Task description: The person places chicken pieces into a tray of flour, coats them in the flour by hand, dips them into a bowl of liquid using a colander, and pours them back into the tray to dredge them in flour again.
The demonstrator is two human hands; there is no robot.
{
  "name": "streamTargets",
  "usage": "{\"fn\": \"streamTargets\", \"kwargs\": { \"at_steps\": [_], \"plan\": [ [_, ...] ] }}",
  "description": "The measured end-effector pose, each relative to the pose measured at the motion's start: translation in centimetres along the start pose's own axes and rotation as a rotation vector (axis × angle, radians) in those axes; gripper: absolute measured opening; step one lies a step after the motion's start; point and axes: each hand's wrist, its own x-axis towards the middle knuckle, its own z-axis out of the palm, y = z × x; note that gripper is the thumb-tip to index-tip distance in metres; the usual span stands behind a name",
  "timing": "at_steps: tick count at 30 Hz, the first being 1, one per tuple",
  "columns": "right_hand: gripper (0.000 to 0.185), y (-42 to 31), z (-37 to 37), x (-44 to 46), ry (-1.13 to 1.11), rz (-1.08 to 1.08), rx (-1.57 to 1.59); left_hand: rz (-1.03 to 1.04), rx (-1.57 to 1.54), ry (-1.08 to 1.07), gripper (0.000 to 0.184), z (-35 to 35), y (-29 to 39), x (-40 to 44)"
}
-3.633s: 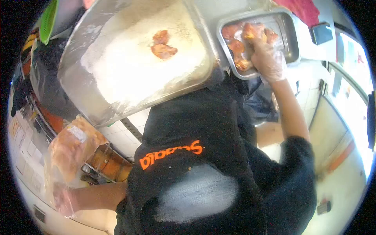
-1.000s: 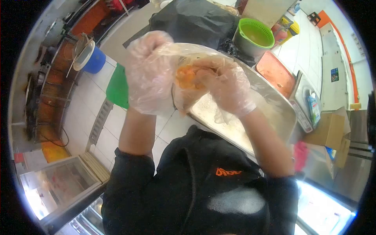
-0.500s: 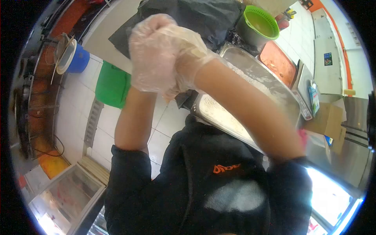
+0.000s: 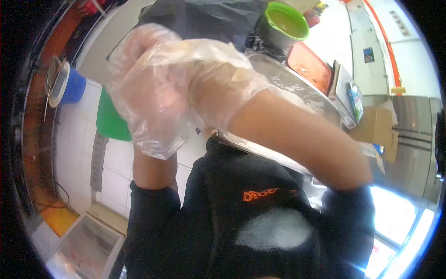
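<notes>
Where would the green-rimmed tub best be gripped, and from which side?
Probably by the green rim, from above on the right: the tub stands open-topped, its rim showing above the grey wall. Black plastic crowds the left, a pink tray the near side.

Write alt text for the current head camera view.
A person's gloved left hand and gloved right hand overlap amid crumpled clear plastic, the right's fingers hidden, above a black top. Beyond are a metal tray holding white powder, a pink tray and a green basket.
</notes>
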Motion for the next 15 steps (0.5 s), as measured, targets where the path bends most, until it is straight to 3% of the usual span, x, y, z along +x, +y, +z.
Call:
{"fn": "streamTargets", "kwargs": {
  "at_steps": [5,7,8,10,12,13,15],
  "plan": [
    [0.022,-1.4,-2.2,-3.0,0.086,-0.044,0.068,0.012,0.093,0.105,0.016,4.3,0.8,-1.4],
    [0.023,-1.5,-3.0,-4.7,0.13,-0.04,0.072,-0.113,-0.282,0.094,0.011,6.7,1.6,-1.1],
    [0.023,-1.3,-3.5,-5.6,0.156,-0.033,0.068,-0.131,-0.315,0.064,0.011,7.2,1.3,-1.2],
    [0.024,-1.2,-4.3,-7.7,0.216,-0.012,0.063,-0.181,-0.422,-0.25,0.018,7.6,0.5,-0.9],
    [0.024,-1.3,-5.2,-9.9,0.286,0.017,0.05,-0.151,-0.246,-0.216,0.016,11.0,1.5,-0.8],
    [0.024,-1.1,-5.7,-11.2,0.33,0.03,0.04,0.268,0.233,-0.386,0.014,11.9,1.6,-0.3],
    [0.025,-1.3,-6.4,-14.2,0.44,0.064,0.009,0.731,0.628,-0.536,0.013,14.0,0.8,-0.5]
  ]
}}
